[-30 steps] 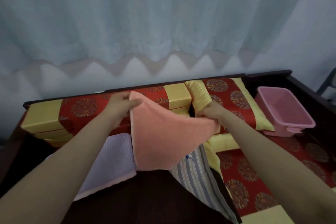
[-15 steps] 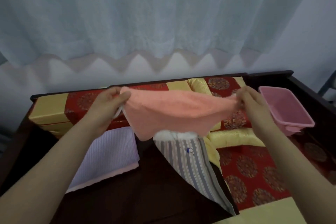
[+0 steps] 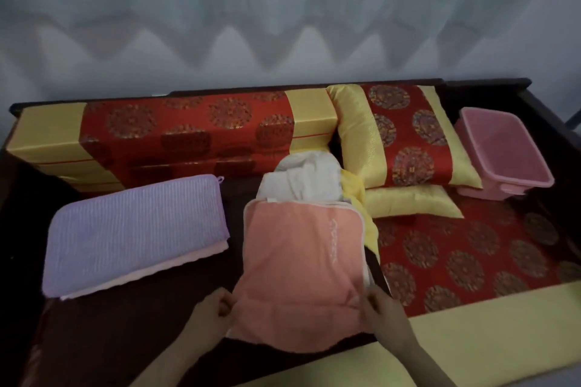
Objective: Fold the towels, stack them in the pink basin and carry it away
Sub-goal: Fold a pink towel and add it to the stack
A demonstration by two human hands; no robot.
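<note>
Hands, left (image 3: pixel 211 311) and right (image 3: pixel 385 313), have lowered the orange towel (image 3: pixel 298 264) flat, each grip pinching its near corners.

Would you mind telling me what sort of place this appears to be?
Probably a room in a home: a dark wooden daybed or bench with red-and-gold cushions, against a pale curtain, with towels being folded beside a pink basin.

Pale curtain (image 3: pixel 283 9) behind dark bedframe (image 3: pixel 490 84)
</note>
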